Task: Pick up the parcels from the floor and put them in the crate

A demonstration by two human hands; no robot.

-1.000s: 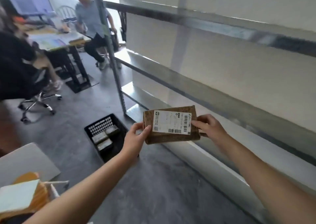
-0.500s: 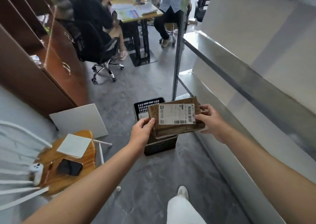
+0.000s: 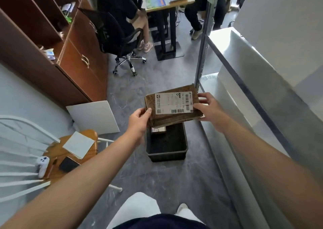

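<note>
Both hands hold a small stack of brown parcels (image 3: 172,109) in the air above the far half of the black crate (image 3: 167,145), which stands on the grey floor (image 3: 157,178). The left hand (image 3: 139,119) grips the stack's 8 o'clock corner, thumb on top and the other fingers hidden beneath. The right hand (image 3: 208,107) clasps the 3 o'clock edge, fingertips over the top parcel and the thumb out of sight below. How many parcels make up the stack is hard to tell; layered edges show along its near side, and a pale corner pokes out under the right hand.

A white shipping label (image 3: 173,103) with barcodes covers most of the top parcel; its print is too small to read. The stack hides the crate's far rim and much of its interior. Just under the stack's near edge, a parcel (image 3: 158,129) already in the crate peeks out at the crate's 10 o'clock corner, mostly covered. The rest of the crate floor is dark and hard to make out.

At 3 o'clock from the crate runs a metal shelving rack (image 3: 244,82), cut off by the frame's right edge. At 8 o'clock a round wooden table (image 3: 57,152) carries a white sheet, a dark phone and a white controller, partly hidden behind the left forearm.
</note>
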